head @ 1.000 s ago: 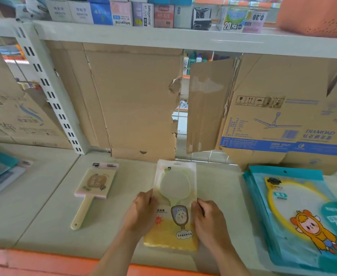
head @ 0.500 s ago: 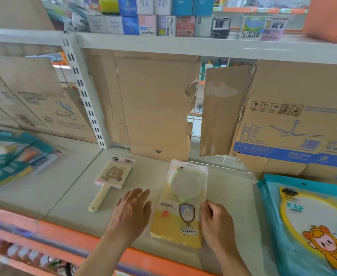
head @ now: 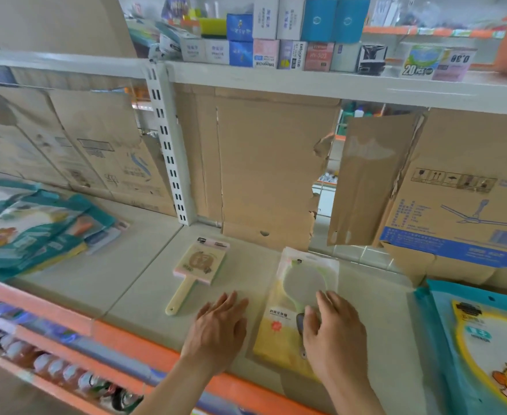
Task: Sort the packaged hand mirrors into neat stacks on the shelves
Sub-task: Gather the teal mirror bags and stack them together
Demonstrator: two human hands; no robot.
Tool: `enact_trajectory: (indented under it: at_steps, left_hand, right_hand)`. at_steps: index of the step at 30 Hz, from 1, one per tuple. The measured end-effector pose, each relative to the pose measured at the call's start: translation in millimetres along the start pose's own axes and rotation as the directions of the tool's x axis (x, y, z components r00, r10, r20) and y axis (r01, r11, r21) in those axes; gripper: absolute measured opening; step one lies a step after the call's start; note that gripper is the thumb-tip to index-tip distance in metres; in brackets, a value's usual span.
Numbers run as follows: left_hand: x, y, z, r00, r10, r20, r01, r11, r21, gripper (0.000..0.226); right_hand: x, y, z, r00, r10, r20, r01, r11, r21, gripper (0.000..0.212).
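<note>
The pink mirror point(head: 200, 262) points its handle at the open left hand point(head: 216, 330); the open right hand point(head: 333, 336) rests on the yellow pack point(head: 273, 342).

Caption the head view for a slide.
Right hand on a yellow packaged mirror, left hand open beside it, at a shelf.

A pale shelf point(head: 126, 274) edged in orange trim point(head: 117, 335) is backed by torn cardboard point(head: 270, 175). A slotted upright point(head: 171, 163) is seen left of centre, and small boxes point(head: 291, 34) are lined along the upper shelf point(head: 276, 85), under soft, even light.
</note>
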State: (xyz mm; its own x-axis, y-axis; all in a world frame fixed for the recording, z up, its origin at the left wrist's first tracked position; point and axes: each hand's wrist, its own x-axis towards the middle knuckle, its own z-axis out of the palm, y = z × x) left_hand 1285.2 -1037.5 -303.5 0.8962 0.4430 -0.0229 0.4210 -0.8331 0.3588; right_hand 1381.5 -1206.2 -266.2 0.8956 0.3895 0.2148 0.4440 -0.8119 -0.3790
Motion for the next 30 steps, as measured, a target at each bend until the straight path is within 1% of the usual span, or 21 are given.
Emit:
enact_trajectory:
  at_steps: [2, 3, 4, 5, 6, 8, 10, 11, 13, 15, 18, 21, 22, 23, 24, 27, 30]
  left_hand:
    - [1.9, -8.0, -7.1, 0.999, 0.050, -0.014, -0.052, 0.991, -0.126, 0.038]
    - [1.2, -14.0, -13.4, 0.996, 0.074, -0.045, -0.082, 0.975, -0.208, 0.032]
    - [0.1, -21.9, -20.8, 0.991, 0.088, -0.101, -0.112, 0.959, -0.262, 0.025]
    - [-1.6, -32.5, -28.2, 0.979, 0.095, -0.182, -0.144, 0.950, -0.277, 0.021]
    - [-3.5, -45.1, -36.2, 0.964, 0.085, -0.252, -0.153, 0.952, -0.264, 0.018]
    - [-7.9, -70.9, -55.6, 0.936, 0.069, -0.344, -0.144, 0.970, -0.196, 0.020]
    - [-11.2, -97.9, -74.5, 0.905, 0.110, -0.412, -0.144, 0.988, -0.053, 0.028]
    - [-13.1, -111.7, -82.1, 0.897, 0.114, -0.426, -0.120, 0.993, 0.014, 0.031]
    - [-17.1, -136.3, -95.1, 0.914, 0.081, -0.398, -0.043, 0.994, 0.102, 0.039]
    - [-19.8, -157.0, -105.0, 0.940, 0.044, -0.339, 0.019, 0.984, 0.179, 0.048]
    - [-23.2, -182.6, -119.1, 0.967, 0.008, -0.254, 0.051, 0.973, 0.226, 0.047]
    - [-26.5, -210.7, -128.9, 0.975, 0.015, -0.221, 0.032, 0.978, 0.205, 0.036]
    - [-27.5, -220.6, -133.9, 0.980, -0.009, -0.199, 0.042, 0.986, 0.159, 0.032]
    - [-28.4, -229.7, -140.8, 0.988, -0.066, -0.141, 0.080, 0.992, 0.095, 0.029]
    - [-29.9, -239.7, -147.1, 0.989, -0.106, -0.103, 0.115, 0.990, 0.085, 0.028]
    - [-37.2, -270.1, -159.6, 0.977, -0.092, -0.192, 0.114, 0.988, 0.106, 0.028]
    - [-43.6, -293.9, -168.7, 0.961, -0.070, -0.266, 0.112, 0.983, 0.145, 0.031]
  right_hand:
    - [1.0, -20.0, -0.3, 0.987, -0.020, 0.162, 0.027, 0.999, -0.043, 0.048]
    - [1.9, -29.8, 1.5, 0.978, -0.027, 0.208, 0.038, 0.998, -0.049, 0.051]
    - [3.1, -40.4, 3.4, 0.969, -0.027, 0.246, 0.042, 0.998, -0.055, 0.053]
    - [3.0, -51.6, 4.7, 0.961, -0.022, 0.277, 0.041, 0.997, -0.063, 0.054]
    - [2.6, -63.4, 6.8, 0.951, -0.020, 0.308, 0.046, 0.996, -0.078, 0.055]
    - [1.9, -87.7, 13.5, 0.940, -0.034, 0.340, 0.069, 0.994, -0.090, 0.057]
    - [0.5, -112.8, 22.5, 0.936, -0.056, 0.348, 0.089, 0.993, -0.080, 0.058]
    - [-0.4, -125.3, 27.0, 0.935, -0.069, 0.349, 0.099, 0.993, -0.069, 0.058]
    - [-1.8, -148.9, 37.4, 0.928, -0.080, 0.364, 0.109, 0.992, -0.059, 0.059]
    - [-4.4, -173.2, 47.4, 0.925, -0.091, 0.370, 0.120, 0.991, -0.057, 0.060]
    - [-8.3, -207.4, 62.5, 0.931, -0.111, 0.347, 0.128, 0.991, -0.026, 0.061]
    - [-14.6, -235.6, 78.4, 0.944, -0.161, 0.286, 0.154, 0.987, 0.048, 0.062]
    - [-17.7, -243.9, 82.2, 0.953, -0.168, 0.252, 0.148, 0.984, 0.095, 0.065]
    - [-20.6, -251.8, 85.8, 0.961, -0.165, 0.223, 0.134, 0.980, 0.148, 0.066]
    - [-23.3, -259.5, 89.3, 0.967, -0.157, 0.202, 0.119, 0.975, 0.187, 0.063]
    - [-28.4, -280.9, 98.5, 0.962, -0.160, 0.222, 0.114, 0.972, 0.208, 0.051]
    - [-26.3, -302.9, 109.8, 0.951, -0.184, 0.248, 0.136, 0.971, 0.199, 0.051]
